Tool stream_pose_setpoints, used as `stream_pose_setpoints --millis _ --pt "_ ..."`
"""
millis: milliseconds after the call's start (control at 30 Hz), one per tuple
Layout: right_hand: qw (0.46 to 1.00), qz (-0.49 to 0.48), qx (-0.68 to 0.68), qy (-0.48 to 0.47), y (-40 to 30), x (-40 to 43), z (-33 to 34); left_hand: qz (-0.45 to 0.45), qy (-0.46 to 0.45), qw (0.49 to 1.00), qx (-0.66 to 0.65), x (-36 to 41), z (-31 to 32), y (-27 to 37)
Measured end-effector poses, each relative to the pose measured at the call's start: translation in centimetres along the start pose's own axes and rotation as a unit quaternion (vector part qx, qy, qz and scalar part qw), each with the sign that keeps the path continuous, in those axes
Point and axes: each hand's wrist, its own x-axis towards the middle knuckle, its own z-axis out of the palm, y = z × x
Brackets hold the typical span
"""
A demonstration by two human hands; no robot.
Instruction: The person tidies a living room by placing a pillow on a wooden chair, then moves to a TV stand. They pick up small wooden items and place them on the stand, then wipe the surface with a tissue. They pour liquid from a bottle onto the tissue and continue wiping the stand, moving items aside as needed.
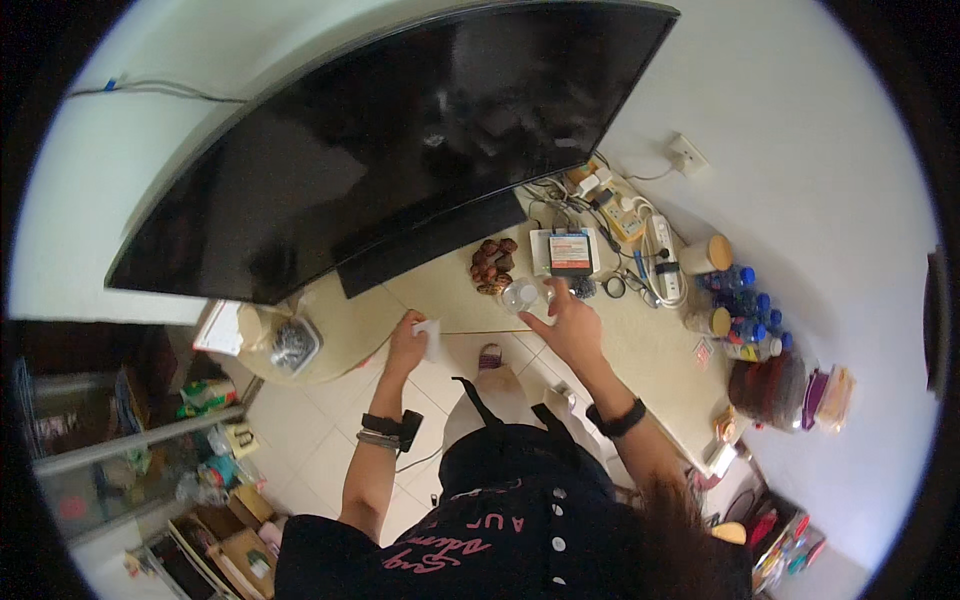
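My left hand is closed around a folded white tissue or cloth, just off the front edge of the cream tabletop. Over the table, my right hand has its thumb and index finger spread, with nothing plainly between them. To the left of those fingers is a clear container with a whitish lid. Behind it lies a cluster of reddish-brown, beaded-looking objects. A black box with a label rests on a white device beyond my right hand. Something dark and small is partly hidden by the fingers.
A large television spans the back of the table. Power strips and tangled cables lie at the right rear. Blue-capped bottles and lidded jars line the right wall. A clear tub sits at the left end.
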Motion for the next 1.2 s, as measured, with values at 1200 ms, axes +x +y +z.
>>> stream_pose_setpoints --millis 1200 --pt "0.977 -0.092 0.056 0.183 8.7 -21.9 -20.0 0.420 -0.467 0.774 0.079 -6.9 19.0 32.2"
